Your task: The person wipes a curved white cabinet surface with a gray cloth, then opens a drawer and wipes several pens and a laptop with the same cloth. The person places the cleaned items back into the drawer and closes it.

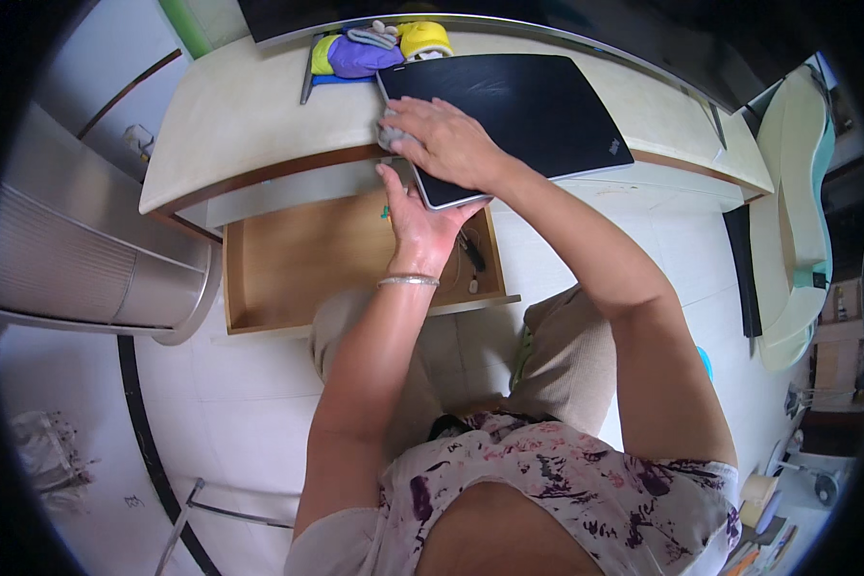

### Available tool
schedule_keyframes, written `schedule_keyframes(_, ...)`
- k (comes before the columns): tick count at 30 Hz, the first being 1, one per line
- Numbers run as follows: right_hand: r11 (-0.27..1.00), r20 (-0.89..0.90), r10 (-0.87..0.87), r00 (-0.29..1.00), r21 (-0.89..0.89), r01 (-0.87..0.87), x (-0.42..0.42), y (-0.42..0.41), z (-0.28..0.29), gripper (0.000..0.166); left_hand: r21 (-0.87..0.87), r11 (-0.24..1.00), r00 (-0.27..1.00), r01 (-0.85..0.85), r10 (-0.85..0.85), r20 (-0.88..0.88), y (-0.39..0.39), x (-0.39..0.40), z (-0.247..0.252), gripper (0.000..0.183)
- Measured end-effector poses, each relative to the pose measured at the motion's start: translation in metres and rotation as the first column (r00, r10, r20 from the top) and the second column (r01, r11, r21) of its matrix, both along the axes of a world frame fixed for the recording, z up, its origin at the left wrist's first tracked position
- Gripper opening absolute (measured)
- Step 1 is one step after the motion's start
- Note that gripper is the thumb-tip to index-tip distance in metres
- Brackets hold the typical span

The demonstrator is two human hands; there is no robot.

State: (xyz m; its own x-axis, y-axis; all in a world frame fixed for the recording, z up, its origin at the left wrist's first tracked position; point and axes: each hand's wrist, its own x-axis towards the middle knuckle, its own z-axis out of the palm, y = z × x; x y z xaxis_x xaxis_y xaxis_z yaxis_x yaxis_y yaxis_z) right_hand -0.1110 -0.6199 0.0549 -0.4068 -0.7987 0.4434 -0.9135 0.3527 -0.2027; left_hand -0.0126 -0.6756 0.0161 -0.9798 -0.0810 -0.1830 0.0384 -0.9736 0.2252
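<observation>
A closed black ThinkPad laptop (pixel 525 108) with a silver edge lies on the cream-topped cabinet. Its near left corner juts out past the front edge. My left hand (pixel 428 219), palm up, supports that corner from beneath, and the laptop hides some of its fingers. Across the lid's left side rests my right hand (pixel 450 140), pressing a grey cloth (pixel 391 133) against the lid's left edge. Most of the cloth is covered by the right hand's fingers.
Below the cabinet top (pixel 237 108), a wooden drawer (pixel 302 259) is pulled out, with a dark-handled tool (pixel 470 252) and a cable inside. Behind the laptop stand a large screen (pixel 547 14), a purple fabric item (pixel 360 56) and a yellow one (pixel 425 37). A rounded floor-standing appliance (pixel 101 252) is at left.
</observation>
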Motion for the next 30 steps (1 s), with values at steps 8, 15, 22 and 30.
schedule_keyframes(8,0.919,0.001,-0.391,0.920,-0.048,0.391,-0.105,0.037,-0.004,0.035,-0.060,0.996,0.995,0.072,-0.075,-0.063,0.002,-0.007,-0.008,0.083)
schedule_keyframes(15,0.616,0.025,-0.787,0.616,-0.015,0.788,-0.178,0.160,-0.005,0.039,-0.122,0.990,0.992,0.075,-0.086,-0.092,0.007,-0.007,-0.005,0.079)
schedule_keyframes(22,0.512,0.062,-0.858,0.510,0.019,0.859,-0.131,0.195,-0.007,0.034,-0.289,0.957,0.998,0.020,-0.037,-0.054,0.010,-0.008,0.001,0.072)
schedule_keyframes(30,0.919,-0.059,-0.389,0.919,-0.097,0.383,0.005,0.117,-0.010,0.042,-0.024,0.999,0.998,0.039,-0.040,-0.046,0.002,-0.005,-0.007,0.081)
